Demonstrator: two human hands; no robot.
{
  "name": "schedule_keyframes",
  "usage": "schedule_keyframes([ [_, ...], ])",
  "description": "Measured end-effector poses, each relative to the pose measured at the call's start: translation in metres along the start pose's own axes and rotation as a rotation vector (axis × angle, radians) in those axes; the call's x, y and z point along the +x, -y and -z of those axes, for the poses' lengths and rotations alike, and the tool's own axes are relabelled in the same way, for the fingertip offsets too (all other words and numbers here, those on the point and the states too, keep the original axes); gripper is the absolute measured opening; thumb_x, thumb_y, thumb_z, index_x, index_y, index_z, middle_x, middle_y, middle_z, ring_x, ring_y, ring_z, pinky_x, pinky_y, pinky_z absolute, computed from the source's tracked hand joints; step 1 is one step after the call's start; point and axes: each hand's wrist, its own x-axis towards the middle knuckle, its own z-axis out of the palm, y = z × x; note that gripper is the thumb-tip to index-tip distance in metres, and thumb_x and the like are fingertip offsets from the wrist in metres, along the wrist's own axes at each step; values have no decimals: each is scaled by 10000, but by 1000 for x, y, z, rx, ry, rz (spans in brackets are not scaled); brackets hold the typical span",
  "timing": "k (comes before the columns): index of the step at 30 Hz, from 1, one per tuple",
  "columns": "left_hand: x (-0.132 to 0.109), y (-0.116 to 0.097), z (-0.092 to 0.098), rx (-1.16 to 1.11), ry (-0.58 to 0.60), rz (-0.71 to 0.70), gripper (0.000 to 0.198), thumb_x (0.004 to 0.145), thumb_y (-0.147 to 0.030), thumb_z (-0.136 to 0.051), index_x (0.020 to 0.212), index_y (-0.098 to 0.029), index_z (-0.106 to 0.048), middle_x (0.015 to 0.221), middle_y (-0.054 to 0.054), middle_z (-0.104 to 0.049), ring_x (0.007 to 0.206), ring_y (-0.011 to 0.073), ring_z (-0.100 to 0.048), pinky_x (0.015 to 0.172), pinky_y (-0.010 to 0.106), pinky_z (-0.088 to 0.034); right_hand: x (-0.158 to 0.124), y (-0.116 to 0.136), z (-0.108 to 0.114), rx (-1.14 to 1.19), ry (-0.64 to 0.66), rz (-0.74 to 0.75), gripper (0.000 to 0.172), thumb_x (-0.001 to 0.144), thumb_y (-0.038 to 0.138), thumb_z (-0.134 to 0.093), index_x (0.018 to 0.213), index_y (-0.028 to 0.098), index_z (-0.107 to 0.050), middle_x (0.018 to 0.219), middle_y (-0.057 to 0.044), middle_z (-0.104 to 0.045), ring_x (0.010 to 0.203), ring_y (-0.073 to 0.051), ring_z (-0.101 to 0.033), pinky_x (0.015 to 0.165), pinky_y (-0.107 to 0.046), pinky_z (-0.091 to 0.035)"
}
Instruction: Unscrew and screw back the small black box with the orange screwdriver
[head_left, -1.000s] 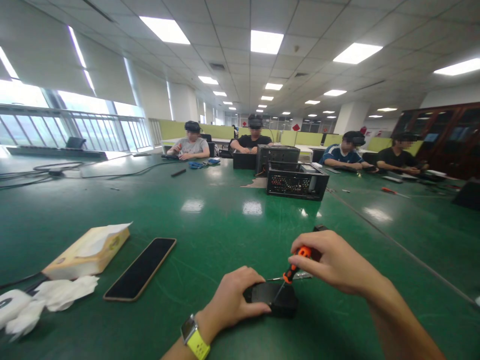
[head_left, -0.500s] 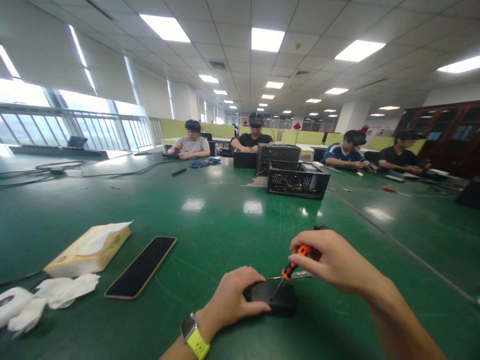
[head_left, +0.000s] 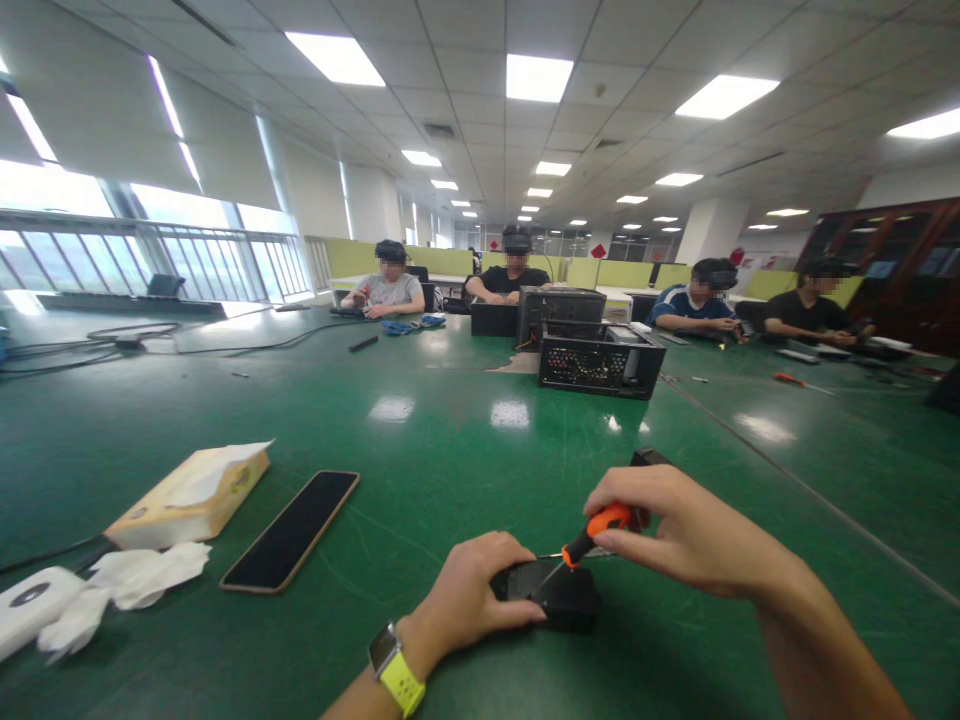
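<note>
My left hand (head_left: 476, 590) grips the left end of a small black box-like device (head_left: 566, 600) lying on the green table. Its thumb lies along the near edge and its fingers along the far side. An orange and black screwdriver (head_left: 598, 533) is in my right hand (head_left: 660, 520), fingers closed round the handle. The shaft slants down to the left, and its tip meets the top of the device near my left thumb. Behind the device lies a thin metal rod (head_left: 551, 555), partly hidden. Another black piece (head_left: 649, 458) shows beyond my right hand, mostly covered.
Left of my hands lie a phone (head_left: 292, 532), a tissue pack (head_left: 191, 495) and crumpled tissues (head_left: 146, 577). An open black computer case (head_left: 600, 360) stands further back. Several people sit across the green table (head_left: 420, 450). Another screwdriver (head_left: 791, 379) lies at the far right.
The screwdriver handle has turned and leans lower to the right, with my right hand tilting along. My left hand keeps its hold on the device. The whole view has shifted slightly.
</note>
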Motion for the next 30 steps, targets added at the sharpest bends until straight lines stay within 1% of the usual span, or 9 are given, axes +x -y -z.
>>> schedule_keyframes([
  [9,-1,1,-1,7,-10,-1,463,763,-556,-776,1044,-198,-691,941,51,-698,838,229,-638,738,278,-458,-4,-5,6,-14,-4,-37,52,853,224,-672,895,210,-699,851,2,-702,769,-147,-618,688,-236,-444],
  [13,0,1,0,12,0,2,443,766,-534,-785,1038,-197,-692,938,44,-698,837,225,-637,734,274,-455,-3,-5,7,-16,6,-17,52,855,209,-664,894,210,-698,853,3,-708,770,-145,-623,694,-232,-447],
  [16,0,0,1,18,9,7,435,772,-528,-782,1040,-198,-690,940,42,-695,835,223,-635,728,271,-456,-4,-4,6,-21,-10,16,72,860,204,-656,920,205,-695,885,-7,-716,794,-147,-637,715,-233,-453],
  [19,1,-1,1,18,14,2,427,788,-527,-766,1052,-200,-689,945,44,-694,836,222,-634,738,275,-462,-2,3,-3,-44,-58,62,147,866,285,-677,986,202,-695,902,-19,-732,810,-160,-660,738,-247,-455],
  [22,1,-1,1,24,19,-9,426,796,-533,-753,1064,-208,-691,956,46,-694,857,227,-631,760,281,-471,2,12,-16,-119,-96,64,249,906,393,-632,1043,193,-685,853,-33,-741,752,-176,-674,690,-267,-446],
  [24,1,-1,2,39,20,-9,423,797,-530,-752,1071,-212,-692,956,47,-693,867,231,-629,769,287,-475,4,18,-21,-144,-106,71,268,946,372,-568,1114,187,-662,915,-56,-745,791,-189,-678,708,-280,-453],
  [27,1,-3,3,48,23,-8,409,801,-515,-754,1070,-213,-692,952,43,-691,865,230,-627,770,288,-475,1,23,-17,-90,-65,111,284,943,284,-546,1205,211,-627,1035,-59,-728,901,-189,-664,789,-285,-464],
  [28,1,-3,3,47,22,-10,403,802,-514,-753,1064,-213,-693,951,42,-691,861,228,-627,765,286,-474,-1,23,-13,-63,-43,115,296,931,261,-553,1216,221,-623,1050,-53,-724,897,-180,-660,790,-279,-465],
  [30,1,-4,4,45,19,-13,401,803,-519,-751,1053,-210,-693,947,43,-692,851,225,-629,749,280,-470,-5,22,-7,-26,-8,99,287,909,246,-571,1187,227,-637,1001,-35,-726,814,-158,-653,739,-257,-460],
])
